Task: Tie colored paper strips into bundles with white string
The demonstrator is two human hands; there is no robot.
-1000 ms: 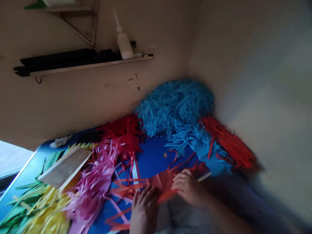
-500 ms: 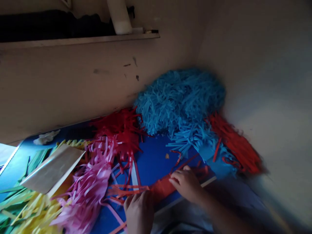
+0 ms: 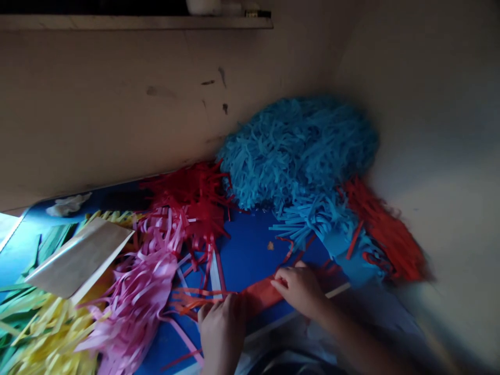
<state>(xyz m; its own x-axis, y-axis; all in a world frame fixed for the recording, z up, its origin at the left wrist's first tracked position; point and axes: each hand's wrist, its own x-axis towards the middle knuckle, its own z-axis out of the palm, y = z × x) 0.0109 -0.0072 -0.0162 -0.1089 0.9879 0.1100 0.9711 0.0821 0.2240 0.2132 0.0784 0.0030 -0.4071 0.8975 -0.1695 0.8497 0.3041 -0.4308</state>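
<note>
A piece of red paper (image 3: 261, 295) cut into long strips lies on the blue table top (image 3: 246, 255) near the front edge. My left hand (image 3: 221, 328) pinches it at its left end, where the orange-red strips (image 3: 191, 301) fan out. My right hand (image 3: 299, 288) has its fingers curled down on the paper's right end. Both hands press the paper against the table.
A big heap of blue fringed paper (image 3: 292, 151) fills the corner, with red fringe (image 3: 386, 234) to its right. Dark red (image 3: 191, 198), pink (image 3: 144, 291), yellow (image 3: 54, 333) and green (image 3: 23, 302) fringes lie at left, with a cardboard sheet (image 3: 78, 255). A shelf (image 3: 136, 21) runs above.
The view has tilted down, so the shelf and bottle slid toward the top edge. My hands stayed on the red paper; my left hand's fingers curled in onto the strips.
</note>
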